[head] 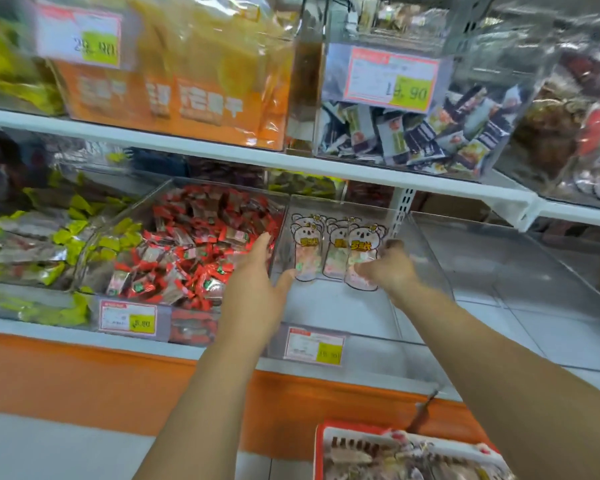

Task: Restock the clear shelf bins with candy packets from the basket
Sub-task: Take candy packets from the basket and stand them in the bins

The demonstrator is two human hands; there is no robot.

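A clear shelf bin (329, 306) on the lower shelf holds three bear-shaped candy packets (307, 247) standing upright at its back. My right hand (387, 268) reaches into the bin and is shut on the rightmost candy packet (361, 251) at its lower edge. My left hand (257, 271) is open with fingers spread, at the bin's left wall, thumb close to the leftmost packet. The red basket (406, 452) with more packets sits at the bottom right, below my right forearm.
A bin of red-wrapped candies (194, 251) stands left of the clear bin, and yellow-green packets (42, 244) lie further left. An empty clear bin (520, 278) is to the right. The upper shelf carries orange bags (174, 95) and dark sachets (416, 133). Price tags hang on bin fronts.
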